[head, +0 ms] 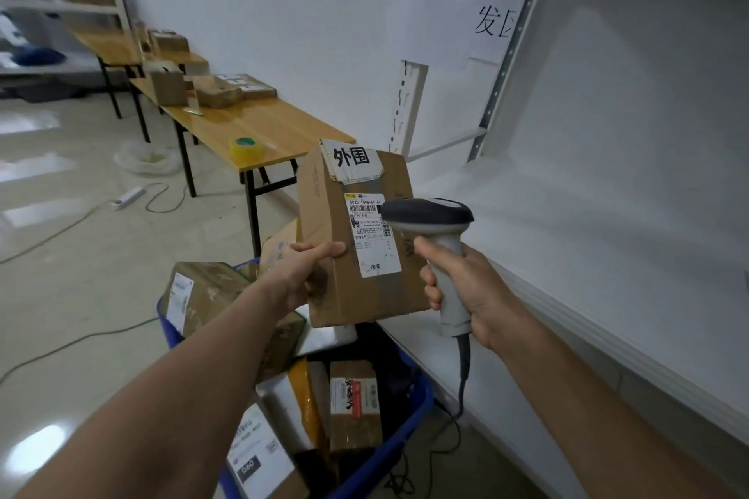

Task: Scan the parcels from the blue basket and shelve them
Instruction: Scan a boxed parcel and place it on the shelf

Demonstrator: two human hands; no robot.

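- The left hand [302, 275] is gripping a brown cardboard parcel [326, 207] by its lower left edge, with the thumb lying across the front face and the fingers hidden behind.
- The parcel is being held upright in the air, above the far end of the blue basket [409, 411] and just left of the white shelf [567, 239].
- The right hand [466, 284] is wrapping around the handle of a grey barcode scanner [429, 211]. The scanner's head is pointing left at the white shipping label [375, 235] from close by.
- The step in hand is probably the scan. The shelf board to the right is waiting for the box.
- The box is looking stiff and fairly light, since a one-handed grip at one edge is carrying it. Its corners are dented and tape is running across the front.
- A grip low on the side, clear of the label, is suiting it best, because it is leaving the barcode uncovered for the scanner.
- For shelving, a hold under the bottom edge would likely steady it better, as the tall shape could tip.
- More parcels [354, 401] are lying in the basket near the person, some boxed and some in soft bags.
- A wooden table [263, 122] with a tape roll [246, 147] is standing far left.
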